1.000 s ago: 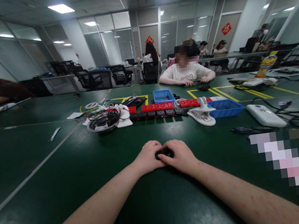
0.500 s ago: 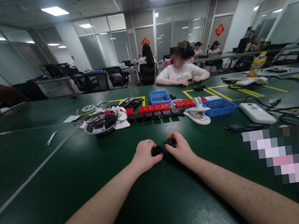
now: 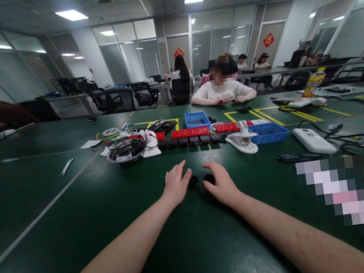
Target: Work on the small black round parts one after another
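Observation:
In the head view my left hand (image 3: 176,184) is open above the green table (image 3: 196,242), with thumb and fingers apart. Close to its thumb stands a small black round piece (image 3: 193,183) with a hollow top, free of the fingers. My right hand (image 3: 222,182) is open too, its thumb and forefinger curved apart around a second dark rounded piece (image 3: 209,179). That piece is partly hidden by the hand, and whether the fingers touch it I cannot tell.
Red and black power sockets (image 3: 190,132) run across the table beyond my hands. A metal bowl of cables (image 3: 113,160), a white clip stand (image 3: 243,142) and a blue bin (image 3: 270,131) stand near them. A wrench (image 3: 66,167) lies left; a person (image 3: 222,88) sits opposite.
My left hand has let go of the black round piece and drawn slightly left, its fingers spreading. My right hand's fingers have opened from the other dark piece.

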`<state>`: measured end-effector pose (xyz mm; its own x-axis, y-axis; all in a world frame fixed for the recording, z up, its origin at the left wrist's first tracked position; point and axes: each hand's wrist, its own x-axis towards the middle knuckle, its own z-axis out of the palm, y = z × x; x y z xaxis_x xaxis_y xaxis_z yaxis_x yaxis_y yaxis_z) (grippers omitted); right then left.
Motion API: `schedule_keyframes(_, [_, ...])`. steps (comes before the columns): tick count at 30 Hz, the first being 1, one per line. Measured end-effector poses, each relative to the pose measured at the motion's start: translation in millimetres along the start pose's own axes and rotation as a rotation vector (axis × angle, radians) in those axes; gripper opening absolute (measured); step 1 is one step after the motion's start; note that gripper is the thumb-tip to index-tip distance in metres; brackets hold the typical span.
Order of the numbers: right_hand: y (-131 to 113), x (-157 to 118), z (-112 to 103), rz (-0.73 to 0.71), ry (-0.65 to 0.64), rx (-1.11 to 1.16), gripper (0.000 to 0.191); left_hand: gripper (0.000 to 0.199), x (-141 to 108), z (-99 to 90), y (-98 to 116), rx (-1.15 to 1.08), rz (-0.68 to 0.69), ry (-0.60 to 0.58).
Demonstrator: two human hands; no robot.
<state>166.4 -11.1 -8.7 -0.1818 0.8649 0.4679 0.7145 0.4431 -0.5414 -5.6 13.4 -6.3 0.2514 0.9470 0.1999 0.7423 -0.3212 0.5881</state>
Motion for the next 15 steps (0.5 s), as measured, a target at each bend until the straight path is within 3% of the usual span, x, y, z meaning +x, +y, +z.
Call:
schedule_keyframes(3, [-9,-2,-2,-0.079,0.001,-0.068,0.033,0.052,2,2.3,-1,-0.047,-0.085,0.001])
schedule_keyframes(8, [-15,-5,0,-0.115,0.004,-0.128,0.032,0.052,2,0.3,2,-0.011,-0.095,0.006])
schedule_keyframes(15, [-16,-6,0,-0.103,0.047,-0.094,0.03,0.04,5,-12.1,-13,0.375,-0.129,0.024])
